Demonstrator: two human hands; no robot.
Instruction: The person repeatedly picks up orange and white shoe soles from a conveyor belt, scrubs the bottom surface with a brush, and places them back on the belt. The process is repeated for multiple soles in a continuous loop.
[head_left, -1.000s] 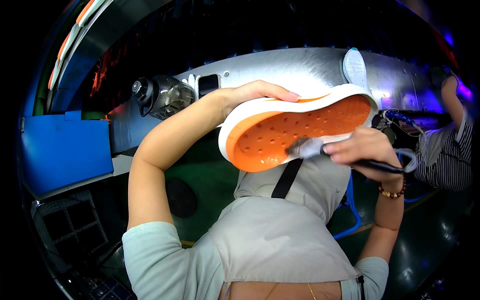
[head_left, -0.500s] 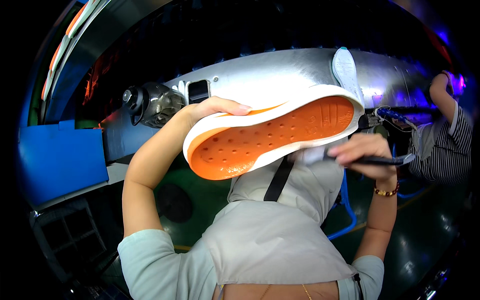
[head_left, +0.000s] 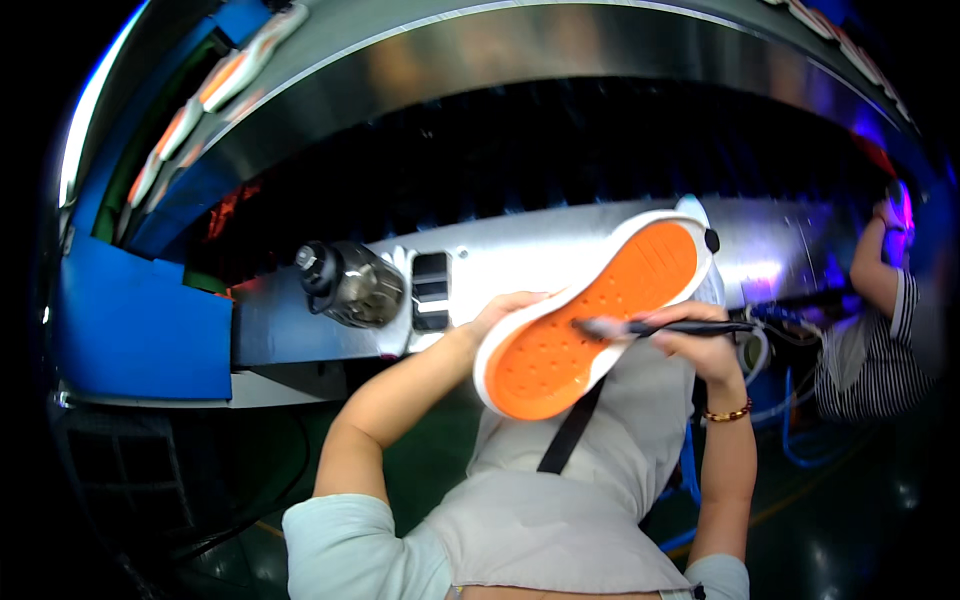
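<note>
My left hand (head_left: 500, 312) grips an upturned shoe (head_left: 595, 312) by its edge, so the orange sole with a white rim faces me, tilted up to the right. My right hand (head_left: 700, 340) holds a thin dark brush (head_left: 650, 327) whose tip touches the middle of the orange sole. A bead bracelet sits on my right wrist. Below both hands lies my grey apron (head_left: 590, 480) with a black strap.
A long silver machine housing (head_left: 560, 255) with a dark tunnel above runs across in front. A round metal motor (head_left: 345, 283) sticks out at its left. A blue panel (head_left: 140, 320) stands at left. Another person in a striped shirt (head_left: 875, 330) works at right.
The shoe has swung from lying nearly level to a steeper tilt with its toe up to the right. The brush has moved from the sole's right end onto its middle.
</note>
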